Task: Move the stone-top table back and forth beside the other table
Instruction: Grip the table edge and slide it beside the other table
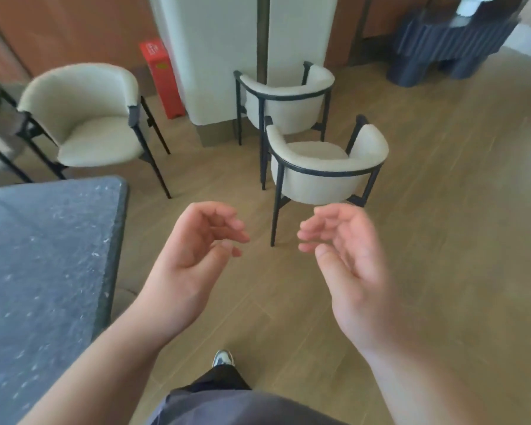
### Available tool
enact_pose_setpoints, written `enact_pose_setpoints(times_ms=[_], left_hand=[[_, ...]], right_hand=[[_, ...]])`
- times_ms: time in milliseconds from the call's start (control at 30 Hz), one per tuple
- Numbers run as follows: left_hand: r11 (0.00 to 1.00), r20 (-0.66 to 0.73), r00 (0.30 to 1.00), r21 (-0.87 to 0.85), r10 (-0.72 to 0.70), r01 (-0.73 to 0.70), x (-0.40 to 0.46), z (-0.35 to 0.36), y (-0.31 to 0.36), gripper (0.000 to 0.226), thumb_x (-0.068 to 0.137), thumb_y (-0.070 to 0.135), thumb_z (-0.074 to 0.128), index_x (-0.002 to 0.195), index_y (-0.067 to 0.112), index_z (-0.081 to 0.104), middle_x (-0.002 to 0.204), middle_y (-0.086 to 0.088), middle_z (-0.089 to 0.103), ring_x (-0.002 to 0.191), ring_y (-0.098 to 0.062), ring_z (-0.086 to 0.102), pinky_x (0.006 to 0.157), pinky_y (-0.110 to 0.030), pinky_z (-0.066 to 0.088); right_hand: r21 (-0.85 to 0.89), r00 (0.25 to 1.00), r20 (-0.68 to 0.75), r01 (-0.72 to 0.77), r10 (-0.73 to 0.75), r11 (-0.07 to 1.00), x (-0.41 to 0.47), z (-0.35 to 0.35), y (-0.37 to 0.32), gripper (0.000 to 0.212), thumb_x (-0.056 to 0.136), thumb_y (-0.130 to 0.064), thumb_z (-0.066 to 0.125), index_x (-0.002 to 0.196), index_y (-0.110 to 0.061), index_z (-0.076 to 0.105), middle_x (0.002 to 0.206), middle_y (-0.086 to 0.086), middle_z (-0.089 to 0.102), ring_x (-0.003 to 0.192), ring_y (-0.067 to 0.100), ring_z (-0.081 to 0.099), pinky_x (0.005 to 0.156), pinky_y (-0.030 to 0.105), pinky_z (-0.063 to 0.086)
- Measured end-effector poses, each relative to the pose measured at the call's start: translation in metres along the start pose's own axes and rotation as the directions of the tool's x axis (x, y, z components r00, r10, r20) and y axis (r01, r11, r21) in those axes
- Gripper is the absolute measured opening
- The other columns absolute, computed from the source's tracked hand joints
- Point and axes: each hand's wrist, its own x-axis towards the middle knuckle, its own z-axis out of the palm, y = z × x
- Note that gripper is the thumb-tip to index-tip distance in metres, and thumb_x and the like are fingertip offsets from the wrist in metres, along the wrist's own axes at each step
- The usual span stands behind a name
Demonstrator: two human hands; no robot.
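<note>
One stone-top table [40, 256], four chairs [325, 167]. Left hand [193, 256] and right hand [347, 259] loosely curled, holding nothing, above floor.

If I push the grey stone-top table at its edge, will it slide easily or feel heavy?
Probably heavy: the stone-top table has a thick speckled slab. It may drag rather than glide on the wooden floor. Its base is hidden, so tipping cannot be judged.

The stone-top table [43, 265] is standing at the left of the view on the wood-plank floor, its top showing as a dark grey slab flecked with pale specks. A rounded corner is pointing toward the chairs, and the thick dark edge is running down the right side. The top is lying level; the legs are not showing.
</note>
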Motion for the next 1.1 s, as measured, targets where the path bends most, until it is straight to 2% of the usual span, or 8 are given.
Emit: enact_pose_setpoints(times_ms=[200, 333, 500, 567, 800, 1000, 1100], left_hand=[[0.998, -0.205, 0.977, 0.016, -0.055, 0.06, 0.061, -0.078, -0.046, 0.035, 0.092, -0.001, 0.049, 0.117, 0.022, 0.057, 0.109, -0.006, 0.066, 0.102, -0.027, 0.067, 0.084, -0.037, 0.057], [0.998, -0.301, 0.952, 0.001, -0.063, 0.066, 0.126, -0.142, -0.068, 0.033, 0.091, 0.0, 0.048, 0.116, 0.018, 0.056, 0.105, -0.001, 0.066, 0.098, -0.024, 0.067, 0.084, -0.037, 0.056], [0.996, -0.342, 0.939, 0.061, -0.045, 0.07, 0.214, -0.209, -0.075, 0.036, 0.091, 0.001, 0.047, 0.115, 0.026, 0.057, 0.107, -0.001, 0.066, 0.101, -0.025, 0.068, 0.085, -0.035, 0.056], [0.994, -0.345, 0.937, 0.071, -0.053, 0.082, 0.247, -0.229, -0.079, 0.035, 0.091, 0.0, 0.046, 0.116, 0.022, 0.056, 0.107, -0.001, 0.066, 0.101, -0.026, 0.067, 0.085, -0.036, 0.056], [0.986, -0.416, 0.9, 0.048, -0.126, 0.16, 0.343, -0.275, -0.104, 0.03, 0.089, 0.006, 0.049, 0.118, 0.01, 0.055, 0.104, -0.005, 0.067, 0.099, -0.025, 0.068, 0.086, -0.041, 0.059], [0.985, -0.481, 0.869, 0.058, -0.115, 0.162, 0.454, -0.289, -0.149, 0.03, 0.09, 0.005, 0.049, 0.117, 0.014, 0.057, 0.103, -0.001, 0.068, 0.099, -0.025, 0.068, 0.086, -0.04, 0.058], [0.98, -0.495, 0.862, 0.093, -0.11, 0.179, 0.519, -0.287, -0.168, 0.031, 0.09, 0.004, 0.048, 0.116, 0.017, 0.057, 0.103, 0.001, 0.068, 0.098, -0.024, 0.068, 0.085, -0.041, 0.059]], right_hand=[[-0.049, 0.973, 0.223, -0.043, 0.053, 0.998, 0.111, 0.061, 0.042, 0.037, 0.09, -0.002, 0.046, 0.122, -0.019, 0.053, 0.113, 0.002, 0.062, 0.114, 0.025, 0.061, 0.098, 0.036, 0.051], [-0.06, 0.961, 0.271, -0.033, 0.048, 0.998, 0.2, 0.114, 0.061, 0.036, 0.09, -0.002, 0.046, 0.122, -0.016, 0.053, 0.112, 0.003, 0.062, 0.112, 0.023, 0.061, 0.099, 0.038, 0.052], [-0.064, 0.944, 0.325, -0.035, 0.054, 0.997, 0.311, 0.174, 0.08, 0.036, 0.089, -0.004, 0.047, 0.12, -0.02, 0.055, 0.111, 0.0, 0.064, 0.113, 0.022, 0.062, 0.1, 0.042, 0.052], [-0.054, 0.945, 0.325, -0.011, 0.028, 0.998, 0.35, 0.193, 0.089, 0.036, 0.09, -0.004, 0.047, 0.121, -0.021, 0.055, 0.111, -0.001, 0.064, 0.113, 0.023, 0.062, 0.099, 0.043, 0.052], [-0.003, 0.945, 0.327, -0.032, 0.031, 0.999, 0.454, 0.222, 0.133, 0.038, 0.09, -0.004, 0.047, 0.119, -0.026, 0.055, 0.111, -0.003, 0.064, 0.113, 0.024, 0.062, 0.098, 0.042, 0.053], [0.045, 0.933, 0.358, -0.049, 0.029, 0.998, 0.572, 0.221, 0.18, 0.04, 0.089, -0.003, 0.046, 0.12, -0.026, 0.056, 0.11, -0.004, 0.065, 0.112, 0.024, 0.063, 0.096, 0.039, 0.054], [0.057, 0.9, 0.434, -0.07, 0.039, 0.996, 0.641, 0.226, 0.2, 0.038, 0.089, -0.003, 0.046, 0.118, -0.025, 0.056, 0.107, -0.003, 0.065, 0.11, 0.023, 0.064, 0.094, 0.039, 0.055]])
